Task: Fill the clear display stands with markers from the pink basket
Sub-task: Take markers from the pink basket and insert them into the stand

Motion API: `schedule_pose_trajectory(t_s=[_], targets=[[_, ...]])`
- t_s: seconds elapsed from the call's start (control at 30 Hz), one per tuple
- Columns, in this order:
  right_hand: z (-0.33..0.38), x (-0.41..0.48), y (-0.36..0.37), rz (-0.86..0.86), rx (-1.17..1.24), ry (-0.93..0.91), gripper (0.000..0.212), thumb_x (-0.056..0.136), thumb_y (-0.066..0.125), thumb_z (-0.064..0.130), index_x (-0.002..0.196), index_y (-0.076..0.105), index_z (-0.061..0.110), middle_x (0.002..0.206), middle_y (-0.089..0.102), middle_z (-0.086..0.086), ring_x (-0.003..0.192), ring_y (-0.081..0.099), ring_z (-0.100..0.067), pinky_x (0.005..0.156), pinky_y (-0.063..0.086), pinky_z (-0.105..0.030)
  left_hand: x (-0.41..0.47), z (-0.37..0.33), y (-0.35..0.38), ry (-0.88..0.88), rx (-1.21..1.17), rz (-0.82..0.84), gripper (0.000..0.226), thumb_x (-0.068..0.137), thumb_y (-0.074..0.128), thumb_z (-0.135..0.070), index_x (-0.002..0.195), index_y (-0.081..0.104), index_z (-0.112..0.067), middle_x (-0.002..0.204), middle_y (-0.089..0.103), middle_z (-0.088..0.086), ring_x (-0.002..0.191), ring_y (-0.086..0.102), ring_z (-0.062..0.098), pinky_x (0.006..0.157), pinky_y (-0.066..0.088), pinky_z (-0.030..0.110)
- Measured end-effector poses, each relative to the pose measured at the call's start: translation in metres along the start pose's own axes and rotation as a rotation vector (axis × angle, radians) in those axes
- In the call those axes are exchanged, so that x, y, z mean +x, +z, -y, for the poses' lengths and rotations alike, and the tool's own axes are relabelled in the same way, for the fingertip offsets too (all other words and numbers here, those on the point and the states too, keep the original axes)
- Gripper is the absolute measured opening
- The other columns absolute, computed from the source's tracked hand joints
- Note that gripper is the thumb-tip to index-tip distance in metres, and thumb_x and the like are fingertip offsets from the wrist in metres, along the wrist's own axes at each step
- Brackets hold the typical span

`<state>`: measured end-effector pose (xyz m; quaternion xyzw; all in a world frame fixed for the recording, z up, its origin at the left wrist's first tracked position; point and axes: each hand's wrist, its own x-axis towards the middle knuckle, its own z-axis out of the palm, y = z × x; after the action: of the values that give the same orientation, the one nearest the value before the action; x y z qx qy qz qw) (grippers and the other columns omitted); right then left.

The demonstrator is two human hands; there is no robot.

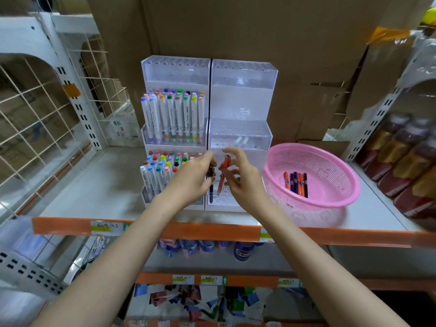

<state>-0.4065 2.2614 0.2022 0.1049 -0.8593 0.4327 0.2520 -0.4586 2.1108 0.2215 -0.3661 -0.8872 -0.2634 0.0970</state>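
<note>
Centre of frame: the left hand [193, 178] pinches a black marker [211, 190] upright, and the right hand [243, 182] pinches an orange marker [225, 162] near its cap. Both are over the lowest tier of the right clear stand [240, 135], apparently to seat them in its holes. The left clear stand [174, 138] is stocked. The remaining markers [297, 184] lie in the pink basket [297, 146], right of frame, within reach.
</note>
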Motion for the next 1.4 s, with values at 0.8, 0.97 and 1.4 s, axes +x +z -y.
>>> schedule_pose_trajectory(t_s=[0.8,0.97,1.4], targets=[[-0.003,0.000,0.001,0.013,-0.002,0.106,0.037,0.095,0.056,0.005,0.127,0.041,0.018,0.097,0.063,0.002,0.075,0.068,-0.021,0.069,0.058,-0.046,0.004,0.009,-0.009,-0.033,0.079,-0.063,0.021,0.088,0.064,-0.033,0.103,0.064,-0.019,0.095,0.066,-0.008,0.095,0.057,0.015,0.096,0.040,0.042],[-0.001,0.002,0.004,0.041,-0.007,0.126,0.035,0.095,0.055,0.004,0.126,0.042,0.014,0.101,0.065,-0.005,0.073,0.066,-0.023,0.070,0.056,-0.045,0.004,0.009,-0.010,-0.045,0.051,-0.060,0.018,0.089,0.063,-0.031,0.102,0.066,-0.019,0.092,0.066,-0.009,0.092,0.057,0.014,0.093,0.042,0.041],[-0.004,0.003,0.008,0.155,-0.127,0.107,0.018,0.094,0.052,0.000,0.109,0.046,0.008,0.098,0.067,-0.008,0.082,0.065,-0.027,0.073,0.054,-0.046,0.002,0.012,-0.008,-0.036,0.012,-0.062,0.016,0.088,0.064,-0.029,0.100,0.068,-0.020,0.086,0.064,-0.009,0.089,0.056,0.015,0.088,0.045,0.042]])
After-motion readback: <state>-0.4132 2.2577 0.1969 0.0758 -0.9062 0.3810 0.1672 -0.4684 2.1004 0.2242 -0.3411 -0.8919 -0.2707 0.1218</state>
